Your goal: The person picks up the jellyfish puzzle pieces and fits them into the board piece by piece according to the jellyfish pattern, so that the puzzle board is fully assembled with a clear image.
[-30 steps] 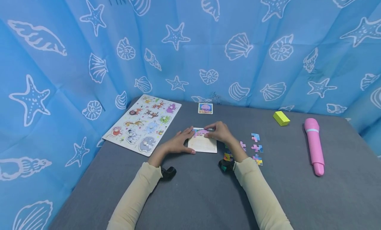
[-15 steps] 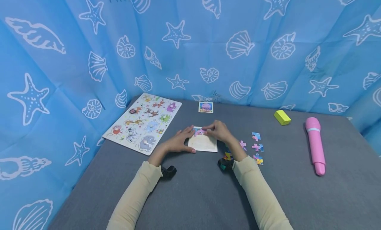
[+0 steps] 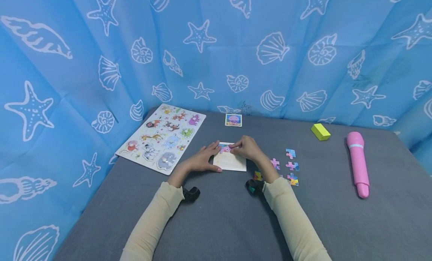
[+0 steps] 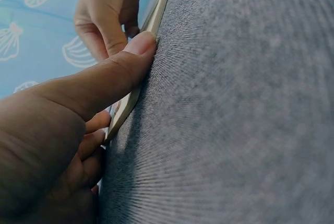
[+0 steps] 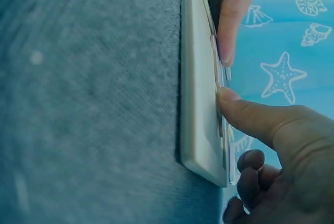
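Note:
A small pale puzzle tray (image 3: 231, 163) lies on the grey cloth, with pink and blue jigsaw pieces (image 3: 225, 149) along its far side. My left hand (image 3: 201, 159) holds the tray's left side, thumb at the near corner and fingers spread toward the far edge. From the right, my right hand (image 3: 248, 148) pinches a jigsaw piece at the far part of the tray, mostly covered by the fingers. In the right wrist view, my right thumb (image 5: 248, 110) presses at the thin pieces above the tray (image 5: 198, 135). The left wrist view has my left thumb (image 4: 112, 75) against the tray's edge.
Several loose jigsaw pieces (image 3: 292, 166) lie right of the tray, some partly behind the right forearm. A small picture card (image 3: 233, 120) is beyond it. An animal peg puzzle (image 3: 158, 139) sits left; a yellow block (image 3: 320, 131) and pink toy microphone (image 3: 357, 163) lie right.
My right fingers have shifted very slightly at the piece on the tray's far side. My left hand keeps its place, and the head view has tilted a little.

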`<state>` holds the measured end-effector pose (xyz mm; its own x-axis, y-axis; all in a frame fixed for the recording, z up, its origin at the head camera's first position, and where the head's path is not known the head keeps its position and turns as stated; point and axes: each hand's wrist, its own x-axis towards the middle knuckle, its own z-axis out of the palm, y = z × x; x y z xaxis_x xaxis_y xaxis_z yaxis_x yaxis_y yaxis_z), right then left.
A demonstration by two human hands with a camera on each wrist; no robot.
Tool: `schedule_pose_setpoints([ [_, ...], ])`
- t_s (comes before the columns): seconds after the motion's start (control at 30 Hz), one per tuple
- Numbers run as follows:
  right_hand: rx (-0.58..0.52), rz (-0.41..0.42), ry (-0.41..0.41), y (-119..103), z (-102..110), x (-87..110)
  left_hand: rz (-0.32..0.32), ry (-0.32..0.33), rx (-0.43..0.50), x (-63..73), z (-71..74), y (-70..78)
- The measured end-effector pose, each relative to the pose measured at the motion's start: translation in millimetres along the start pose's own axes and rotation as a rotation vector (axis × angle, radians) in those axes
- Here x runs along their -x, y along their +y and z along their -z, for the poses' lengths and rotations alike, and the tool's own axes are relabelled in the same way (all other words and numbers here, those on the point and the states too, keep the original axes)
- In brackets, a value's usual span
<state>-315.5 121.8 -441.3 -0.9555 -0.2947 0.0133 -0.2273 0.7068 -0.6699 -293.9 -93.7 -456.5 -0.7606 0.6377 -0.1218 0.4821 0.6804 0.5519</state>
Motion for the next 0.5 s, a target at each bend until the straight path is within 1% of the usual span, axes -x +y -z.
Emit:
schedule_pose_setpoints([
  [0.13,0.016,0.006,-0.003,-0.1,0.4,-0.5,0.001,-0.001,-0.002,-0.3,0.5,0.7],
  [0.27,0.008,0.02,0.011,3.1,-1.6,-1.5,-0.001,0.004,-0.009,0.0,0.6,1.2],
  [0.5,0.016,0.098,0.06,7.4,-4.9,-0.8,-0.017,-0.002,-0.007,1.5,0.9,2.8],
])
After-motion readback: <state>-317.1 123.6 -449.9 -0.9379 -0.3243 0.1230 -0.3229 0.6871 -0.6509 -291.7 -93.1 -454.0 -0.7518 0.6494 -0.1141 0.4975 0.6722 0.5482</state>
